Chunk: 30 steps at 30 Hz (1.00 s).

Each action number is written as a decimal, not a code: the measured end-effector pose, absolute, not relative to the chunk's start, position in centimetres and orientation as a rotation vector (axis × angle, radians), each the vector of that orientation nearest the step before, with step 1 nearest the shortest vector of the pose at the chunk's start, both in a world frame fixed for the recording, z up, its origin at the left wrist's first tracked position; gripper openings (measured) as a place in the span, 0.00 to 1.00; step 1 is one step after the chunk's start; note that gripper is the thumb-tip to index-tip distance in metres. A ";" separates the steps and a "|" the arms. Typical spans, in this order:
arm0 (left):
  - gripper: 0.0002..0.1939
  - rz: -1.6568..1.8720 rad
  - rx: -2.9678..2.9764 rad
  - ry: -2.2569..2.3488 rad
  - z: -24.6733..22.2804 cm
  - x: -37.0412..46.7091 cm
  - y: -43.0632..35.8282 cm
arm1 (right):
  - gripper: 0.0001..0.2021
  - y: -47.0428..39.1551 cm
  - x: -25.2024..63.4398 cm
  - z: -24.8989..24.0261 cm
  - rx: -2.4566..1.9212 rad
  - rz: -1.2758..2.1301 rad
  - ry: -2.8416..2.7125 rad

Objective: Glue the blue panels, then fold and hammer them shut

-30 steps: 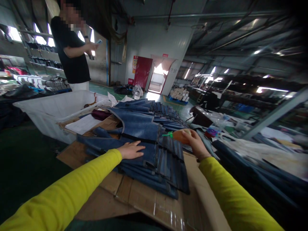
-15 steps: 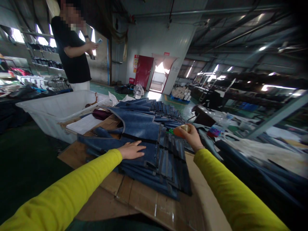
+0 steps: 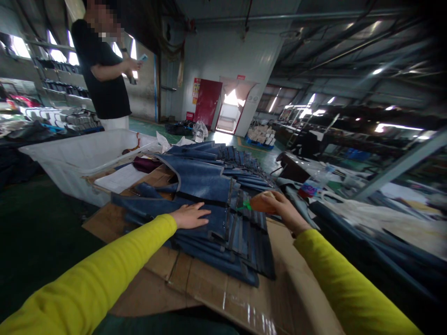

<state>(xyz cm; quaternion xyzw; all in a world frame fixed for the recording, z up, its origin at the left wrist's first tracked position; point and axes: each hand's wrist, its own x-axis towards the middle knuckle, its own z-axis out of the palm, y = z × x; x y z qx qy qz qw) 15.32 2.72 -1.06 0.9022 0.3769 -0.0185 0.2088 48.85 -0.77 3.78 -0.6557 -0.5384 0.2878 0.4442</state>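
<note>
Overlapping dark blue fabric pieces point(image 3: 199, 179) with grey edges lie fanned out on brown cardboard point(image 3: 223, 291). My left hand point(image 3: 191, 216) rests flat on the top piece, fingers spread, below a black band across it. At the right edge of the pile, my right hand point(image 3: 281, 209) has its fingers wrapped round an orange-brown object point(image 3: 261, 203). A bright green tip point(image 3: 247, 204) sticks out from the object's left side, over the dark strips of the pile.
A white plastic bin point(image 3: 84, 151) stands at the left, with white paper point(image 3: 118, 178) beside it. A person point(image 3: 103, 74) in a black shirt stands behind the bin. More dark fabric point(image 3: 363, 242) and a bottle point(image 3: 310, 186) lie at the right.
My right hand has moved down and slightly nearer, and the orange-brown object with its green tip has come lower over the pile's edge. My left hand has stayed on the fabric.
</note>
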 end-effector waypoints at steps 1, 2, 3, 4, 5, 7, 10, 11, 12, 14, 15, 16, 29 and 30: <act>0.29 -0.051 2.513 1.047 -1.0 15.3 2.7 | 0.23 -0.8 48.8 3.7 -1.625 0.715 -1.328; 0.29 -0.052 2.516 1.045 -1.0 15.3 2.7 | 0.24 -0.7 48.8 3.6 -1.625 0.693 -1.316; 0.29 -0.055 2.518 1.046 -1.0 15.3 2.7 | 0.24 -0.5 48.8 3.5 -1.626 0.655 -1.304; 0.29 -0.056 2.521 1.048 -0.9 15.3 2.6 | 0.25 -0.3 48.8 3.3 -1.622 0.614 -1.297; 0.29 -0.058 2.522 1.051 -0.8 15.3 2.6 | 0.26 -0.1 48.9 3.1 -1.616 0.575 -1.297; 0.29 -0.063 2.524 1.054 -0.6 15.3 2.5 | 0.26 0.1 48.9 2.8 -1.603 0.525 -1.317; 0.29 -0.063 2.527 1.048 -0.5 15.3 2.5 | 0.26 -0.6 48.7 2.8 -1.599 0.556 -1.342; 0.29 -0.064 2.526 1.047 -0.5 15.3 2.5 | 0.26 -1.1 48.6 2.9 -1.601 0.589 -1.341; 0.29 -0.065 2.525 1.047 -0.5 15.4 2.5 | 0.26 -1.6 48.4 3.0 -1.605 0.625 -1.336; 0.29 -0.066 2.523 1.049 -0.6 15.4 2.5 | 0.25 -2.6 48.2 3.2 -1.611 0.680 -1.324; 0.29 -0.068 2.522 1.052 -0.7 15.4 2.6 | 0.25 -3.0 48.0 3.3 -1.611 0.699 -1.320; 0.29 -0.070 2.521 1.055 -0.7 15.4 2.6 | 0.24 -3.3 47.9 3.3 -1.608 0.710 -1.318; 0.29 -0.066 2.518 1.061 -0.5 15.4 2.5 | 0.23 -5.8 47.7 2.4 -1.550 0.633 -1.523; 0.29 -0.066 2.517 1.060 -0.5 15.4 2.5 | 0.22 -6.2 47.6 2.4 -1.548 0.649 -1.543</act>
